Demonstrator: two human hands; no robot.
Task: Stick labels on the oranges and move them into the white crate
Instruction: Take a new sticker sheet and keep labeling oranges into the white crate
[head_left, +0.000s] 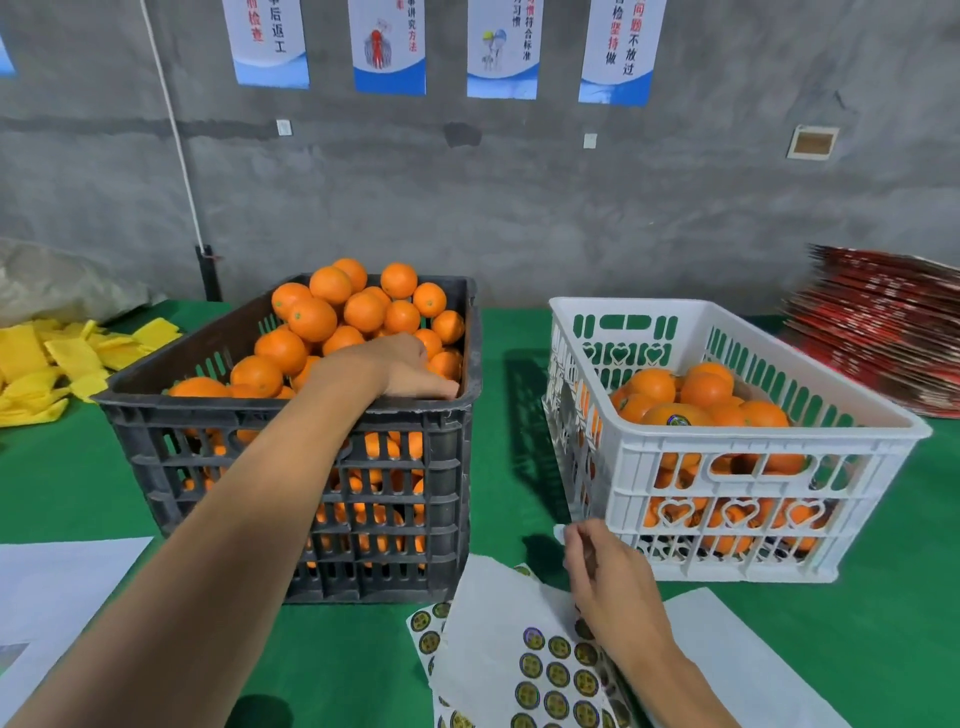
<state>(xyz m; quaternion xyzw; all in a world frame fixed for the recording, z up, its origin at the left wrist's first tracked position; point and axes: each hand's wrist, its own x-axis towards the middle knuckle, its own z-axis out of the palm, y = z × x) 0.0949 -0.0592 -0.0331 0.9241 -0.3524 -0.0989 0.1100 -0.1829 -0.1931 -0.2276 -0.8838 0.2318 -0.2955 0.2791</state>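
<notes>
A green-covered table (67, 483) stands before a rough grey wall hung with blue-and-white posters (387, 47). On it we see a dark crate (291, 431) heaped with oranges (332, 312) on the left and a white crate (727, 467) part-filled with oranges on the right; one orange there (675, 418) already shows a round label.

Our left hand (405, 366) reaches over the dark crate's near rim, palm down on the fruit; its fingers are hidden behind the hand, so we cannot tell whether they grip an orange. Our right hand (608, 577) hovers above the label sheets (519, 649), fingers curled together, perhaps pinching a label, though blur hides it.

Yellow pieces (47, 358) lie far left, a red stack (883, 322) far right, both cut off by the frame.
</notes>
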